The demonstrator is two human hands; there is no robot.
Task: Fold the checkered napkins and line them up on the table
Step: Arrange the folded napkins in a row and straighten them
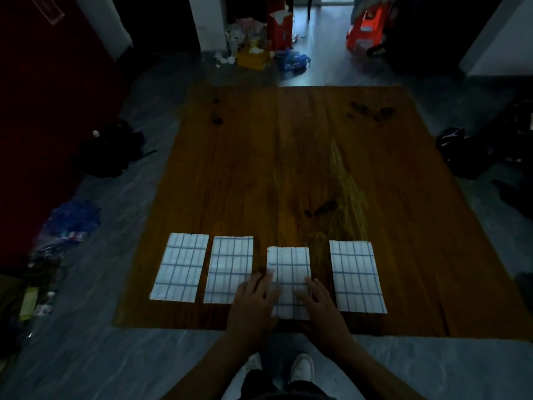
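1. Four folded napkins lie in a row near the front edge of the table (317, 168).
2. The left hand (253, 298) and right hand (318, 301) rest flat, fingers straight, on the third napkin (290, 267).
3. A yellow box (253, 57) on the floor holds white paper.

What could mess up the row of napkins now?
The third napkin, under the left hand and right hand, sits lower than the other three and nearest the table edge; a nudge might push it over. The left hand also overlaps the second napkin and may drag it crooked when it lifts.
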